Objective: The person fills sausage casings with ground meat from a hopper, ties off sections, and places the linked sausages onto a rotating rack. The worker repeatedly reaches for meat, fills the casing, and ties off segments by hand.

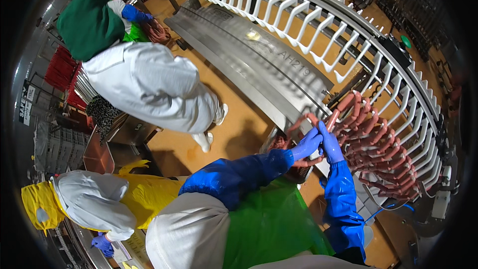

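My left hand (307, 145), in a purple-blue glove, is closed on a string of sausage links (310, 118), whose ends show above and below the fingers. Pressed close beside it, my right hand (330, 143) wears the same kind of glove and pinches the string near a link at its fingertips. The fingers partly hide what they grip. Just right of my hands, several looped strings of pink-red sausages (381, 142) hang from the white hooks (423, 144) of a curved overhead rail (393, 52).
A long steel machine (249, 45) runs diagonally beneath the hooks. Left stands a co-worker in a white coat (149, 79) and green hood. Lower left, another in a yellow apron (149, 194) bends over a work surface. Red meat (280, 142) lies in a container below my hands.
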Available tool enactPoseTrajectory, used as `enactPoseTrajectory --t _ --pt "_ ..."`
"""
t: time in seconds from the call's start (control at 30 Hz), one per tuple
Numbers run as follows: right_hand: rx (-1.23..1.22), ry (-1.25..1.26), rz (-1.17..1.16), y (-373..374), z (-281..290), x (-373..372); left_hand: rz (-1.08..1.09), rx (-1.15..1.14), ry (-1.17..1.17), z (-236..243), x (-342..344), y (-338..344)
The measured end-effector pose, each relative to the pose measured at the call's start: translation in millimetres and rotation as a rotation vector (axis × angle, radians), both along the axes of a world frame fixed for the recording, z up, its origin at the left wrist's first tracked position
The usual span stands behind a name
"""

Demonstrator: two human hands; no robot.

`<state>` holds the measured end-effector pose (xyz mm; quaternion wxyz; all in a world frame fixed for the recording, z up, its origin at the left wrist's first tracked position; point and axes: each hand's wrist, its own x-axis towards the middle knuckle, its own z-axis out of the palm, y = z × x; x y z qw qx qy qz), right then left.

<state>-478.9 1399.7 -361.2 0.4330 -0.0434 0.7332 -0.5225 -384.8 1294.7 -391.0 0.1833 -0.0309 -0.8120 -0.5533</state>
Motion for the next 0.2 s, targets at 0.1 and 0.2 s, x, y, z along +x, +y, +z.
enactPoseTrajectory --t 0.1,0.2 --pt "-0.226 0.149 -0.085 1.6 -16.5 -1.8 0.125 0.144 -0.289 -50.8 -18.8 29.1" --pt "-0.075 0.025 0.269 8.4 -9.7 -29.2 0.169 0.048 -0.306 -64.8 -23.0 26.1"
